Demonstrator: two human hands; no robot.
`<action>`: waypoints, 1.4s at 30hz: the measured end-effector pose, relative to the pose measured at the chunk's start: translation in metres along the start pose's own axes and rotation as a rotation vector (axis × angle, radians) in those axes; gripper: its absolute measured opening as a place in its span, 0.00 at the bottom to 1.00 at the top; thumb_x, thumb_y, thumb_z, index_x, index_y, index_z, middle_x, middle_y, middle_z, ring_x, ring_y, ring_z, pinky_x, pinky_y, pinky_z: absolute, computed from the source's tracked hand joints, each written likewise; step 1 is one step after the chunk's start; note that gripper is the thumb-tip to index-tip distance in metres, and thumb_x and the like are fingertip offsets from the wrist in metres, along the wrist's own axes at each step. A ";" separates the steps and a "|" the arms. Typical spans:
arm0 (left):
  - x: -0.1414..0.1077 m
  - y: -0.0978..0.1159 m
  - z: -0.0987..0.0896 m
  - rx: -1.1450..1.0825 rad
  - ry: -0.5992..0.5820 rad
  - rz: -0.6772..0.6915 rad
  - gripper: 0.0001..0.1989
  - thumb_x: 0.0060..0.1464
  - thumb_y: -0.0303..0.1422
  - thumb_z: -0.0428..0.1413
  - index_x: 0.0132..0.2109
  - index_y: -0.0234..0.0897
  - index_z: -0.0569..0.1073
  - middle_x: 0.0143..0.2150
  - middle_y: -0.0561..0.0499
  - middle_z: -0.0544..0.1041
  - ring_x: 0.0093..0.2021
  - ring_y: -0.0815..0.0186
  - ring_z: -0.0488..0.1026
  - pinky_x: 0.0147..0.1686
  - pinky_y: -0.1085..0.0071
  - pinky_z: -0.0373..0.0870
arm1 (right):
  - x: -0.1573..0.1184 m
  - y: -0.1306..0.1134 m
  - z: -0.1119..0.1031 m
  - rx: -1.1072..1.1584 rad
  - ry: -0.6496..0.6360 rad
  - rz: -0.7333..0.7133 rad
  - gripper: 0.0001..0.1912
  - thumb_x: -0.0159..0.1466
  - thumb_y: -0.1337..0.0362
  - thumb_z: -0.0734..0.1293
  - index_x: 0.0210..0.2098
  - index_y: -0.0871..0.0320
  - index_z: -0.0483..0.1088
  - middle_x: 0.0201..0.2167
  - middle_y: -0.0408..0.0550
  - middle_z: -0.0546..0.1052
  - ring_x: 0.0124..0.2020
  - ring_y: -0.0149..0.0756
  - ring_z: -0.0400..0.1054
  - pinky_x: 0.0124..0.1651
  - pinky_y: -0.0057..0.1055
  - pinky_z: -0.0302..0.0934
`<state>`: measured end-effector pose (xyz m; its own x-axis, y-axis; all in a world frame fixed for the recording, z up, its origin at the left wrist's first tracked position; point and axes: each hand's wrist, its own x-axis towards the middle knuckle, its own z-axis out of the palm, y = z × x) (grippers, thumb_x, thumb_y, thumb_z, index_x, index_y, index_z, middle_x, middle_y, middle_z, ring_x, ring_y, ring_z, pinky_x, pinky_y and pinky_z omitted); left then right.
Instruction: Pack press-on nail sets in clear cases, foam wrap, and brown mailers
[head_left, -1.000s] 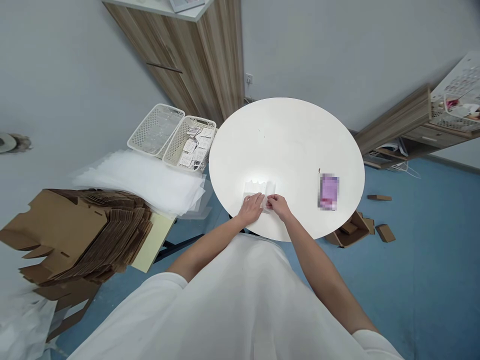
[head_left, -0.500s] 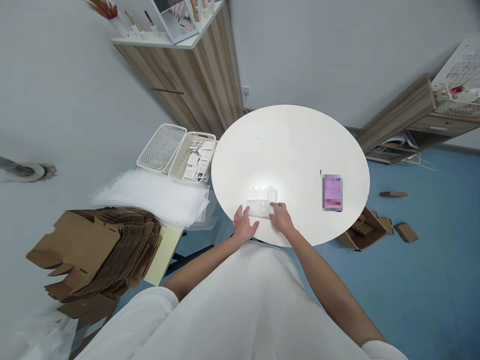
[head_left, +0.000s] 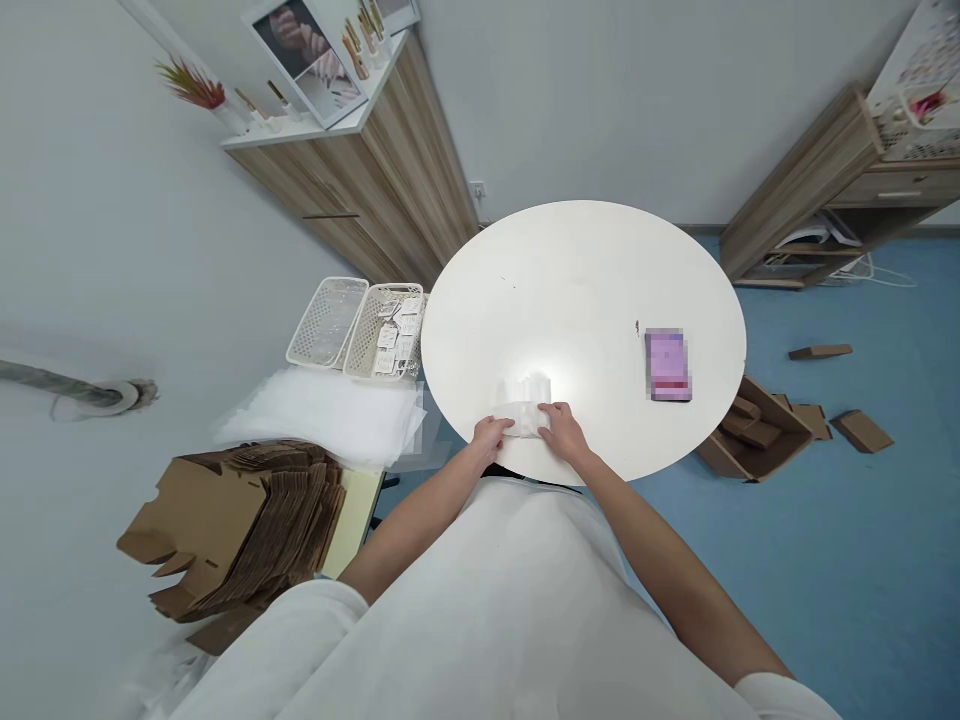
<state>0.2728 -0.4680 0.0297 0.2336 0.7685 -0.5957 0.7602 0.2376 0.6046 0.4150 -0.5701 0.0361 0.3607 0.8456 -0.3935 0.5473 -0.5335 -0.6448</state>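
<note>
A white, thin, foam-like sheet (head_left: 523,415), folded into a small flat packet, lies near the front edge of the round white table (head_left: 577,270). Its loose far end points away from me. My left hand (head_left: 491,438) pinches the packet's left end, thumb on top and fingers curled under. At the right end, my right hand (head_left: 565,432) grips the edge with thumb and fingertips. What the folds enclose, if anything, is hidden.
A purple pixelated item (head_left: 667,365) lies on the table's right. To the left are white baskets (head_left: 319,325), one with small cards, white sheets (head_left: 322,415) and stacked flat cardboard boxes (head_left: 217,510). An open carton (head_left: 757,440) with small boxes stands on the right floor.
My left hand has gone from spread fingers beside the packet to a pinch on its left end. My right hand keeps its hold. The camera view has shifted slightly.
</note>
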 end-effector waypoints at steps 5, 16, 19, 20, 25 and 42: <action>-0.007 0.008 -0.007 0.061 -0.040 0.063 0.07 0.46 0.36 0.53 0.29 0.37 0.65 0.26 0.54 0.68 0.26 0.70 0.66 0.26 0.73 0.64 | 0.001 0.001 0.004 0.019 0.039 0.007 0.25 0.56 0.66 0.62 0.53 0.51 0.57 0.48 0.50 0.58 0.40 0.35 0.64 0.41 0.29 0.58; -0.029 0.025 0.030 0.354 -0.093 0.464 0.11 0.48 0.27 0.47 0.41 0.35 0.67 0.36 0.48 0.69 0.36 0.66 0.67 0.38 0.69 0.66 | 0.009 -0.002 -0.002 0.222 0.012 0.012 0.21 0.56 0.70 0.56 0.49 0.55 0.62 0.36 0.46 0.69 0.38 0.32 0.64 0.41 0.27 0.56; -0.041 0.014 0.028 0.456 -0.133 0.619 0.21 0.45 0.27 0.49 0.49 0.35 0.64 0.44 0.44 0.65 0.44 0.62 0.65 0.44 0.66 0.64 | 0.012 -0.005 -0.002 0.251 0.042 0.070 0.16 0.58 0.65 0.55 0.45 0.54 0.64 0.32 0.44 0.71 0.33 0.32 0.64 0.36 0.27 0.56; -0.045 0.011 0.025 0.488 -0.158 0.666 0.23 0.45 0.28 0.50 0.51 0.36 0.63 0.45 0.44 0.64 0.46 0.61 0.64 0.45 0.65 0.64 | 0.014 -0.006 -0.001 0.227 0.053 0.094 0.15 0.58 0.64 0.56 0.44 0.54 0.64 0.31 0.43 0.71 0.31 0.32 0.64 0.33 0.27 0.55; -0.041 0.006 0.013 0.502 -0.165 0.797 0.20 0.50 0.28 0.46 0.52 0.37 0.63 0.46 0.44 0.65 0.48 0.61 0.63 0.48 0.64 0.62 | 0.021 -0.004 0.002 0.151 0.057 0.077 0.12 0.59 0.65 0.57 0.43 0.55 0.62 0.28 0.42 0.69 0.28 0.31 0.63 0.29 0.26 0.53; -0.014 0.022 0.004 0.553 -0.172 0.807 0.32 0.44 0.38 0.56 0.56 0.40 0.56 0.59 0.43 0.57 0.59 0.54 0.53 0.55 0.57 0.53 | 0.006 0.004 -0.008 -0.241 -0.019 -0.489 0.36 0.52 0.72 0.61 0.59 0.61 0.48 0.58 0.56 0.57 0.59 0.45 0.47 0.55 0.41 0.51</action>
<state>0.2889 -0.4761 0.0493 0.8573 0.4704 -0.2094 0.5000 -0.6633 0.5569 0.4257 -0.5675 0.0366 0.0079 0.9951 -0.0989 0.8063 -0.0648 -0.5879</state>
